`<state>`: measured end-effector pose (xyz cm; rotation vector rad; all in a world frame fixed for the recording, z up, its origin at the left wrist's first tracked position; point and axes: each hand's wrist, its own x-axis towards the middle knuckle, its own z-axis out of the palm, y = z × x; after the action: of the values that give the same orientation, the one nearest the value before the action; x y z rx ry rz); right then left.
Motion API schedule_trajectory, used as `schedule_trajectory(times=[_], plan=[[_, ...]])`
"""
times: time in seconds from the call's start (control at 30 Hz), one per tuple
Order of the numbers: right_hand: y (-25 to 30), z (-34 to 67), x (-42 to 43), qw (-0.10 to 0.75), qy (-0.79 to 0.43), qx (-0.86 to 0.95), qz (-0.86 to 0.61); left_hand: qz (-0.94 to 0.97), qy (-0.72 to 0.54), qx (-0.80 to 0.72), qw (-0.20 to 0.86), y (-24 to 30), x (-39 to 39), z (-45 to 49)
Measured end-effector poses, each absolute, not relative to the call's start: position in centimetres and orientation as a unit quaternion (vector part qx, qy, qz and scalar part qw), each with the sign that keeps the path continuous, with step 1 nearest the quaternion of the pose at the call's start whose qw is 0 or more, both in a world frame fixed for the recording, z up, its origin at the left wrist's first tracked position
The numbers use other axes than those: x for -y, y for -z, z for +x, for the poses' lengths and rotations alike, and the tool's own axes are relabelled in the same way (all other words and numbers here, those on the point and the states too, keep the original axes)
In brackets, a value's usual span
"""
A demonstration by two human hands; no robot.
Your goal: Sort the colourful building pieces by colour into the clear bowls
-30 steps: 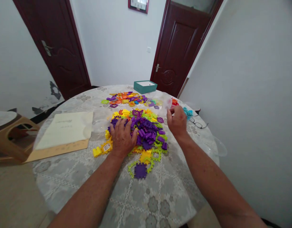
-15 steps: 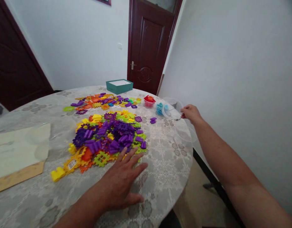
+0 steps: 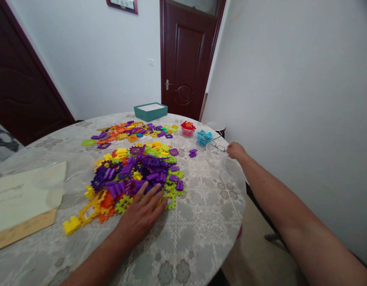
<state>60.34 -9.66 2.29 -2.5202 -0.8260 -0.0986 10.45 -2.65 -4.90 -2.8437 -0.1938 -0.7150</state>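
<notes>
My left hand lies with fingers stretched out on the near edge of a pile of plastic gear-shaped building pieces in purple, yellow, green and orange. My right hand reaches to the table's right edge, its fingers closed at the rim of a clear plastic bowl; the fingertips are partly hidden. A pair of eyeglasses shows beside the bowl and close to those fingers. Behind it stand a clear bowl of blue pieces and a bowl of red pieces. Loose purple pieces lie left of the clear bowl.
A second spread of mixed pieces lies farther back, before a green box. At left are a paper sheet and clear plastic containers. The round table's edge curves close under my right arm.
My left hand has moved left and forward onto the pile. My right hand has lowered slightly, and the clear bowl now sits lower, leaving the blue pieces and eyeglasses more plainly visible.
</notes>
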Motion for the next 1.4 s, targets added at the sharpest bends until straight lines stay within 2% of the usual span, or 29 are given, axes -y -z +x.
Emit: schedule_trajectory(times=[0.2,0.3,0.43,0.57,0.67,0.97,1.13,1.4], plan=[[-3.5,58.7,9.2,0.202,0.116,0.322,-0.918,-0.964,0.234,0.103,0.078,5.2,3.4,12.5],[-3.7,54.5,7.9,0.201,0.181,0.462,-0.845,-0.966,0.225,0.112,0.054,5.4,4.7,14.0],[-1.9,47.0,4.7,0.144,0.139,0.637,-0.744,-0.965,0.219,0.145,0.016,5.4,5.9,15.4],[1.5,42.9,1.3,0.062,0.094,0.564,-0.818,-0.964,0.212,0.157,0.016,5.4,5.8,15.2],[3.7,42.7,-0.3,0.046,0.07,0.498,-0.863,-0.963,0.207,0.167,0.036,5.2,5.2,14.6],[5.2,43.7,-1.6,0.045,0.106,0.478,-0.871,-0.962,0.227,0.153,0.025,4.5,4.4,14.0],[5.9,43.7,-2.4,0.074,0.13,0.423,-0.894,-0.96,0.244,0.14,0.006,4.7,4.1,13.6],[6.6,44.3,-3.2,0.082,0.102,0.404,-0.905,-0.955,0.265,0.13,-0.004,6.0,3.6,13.5]])
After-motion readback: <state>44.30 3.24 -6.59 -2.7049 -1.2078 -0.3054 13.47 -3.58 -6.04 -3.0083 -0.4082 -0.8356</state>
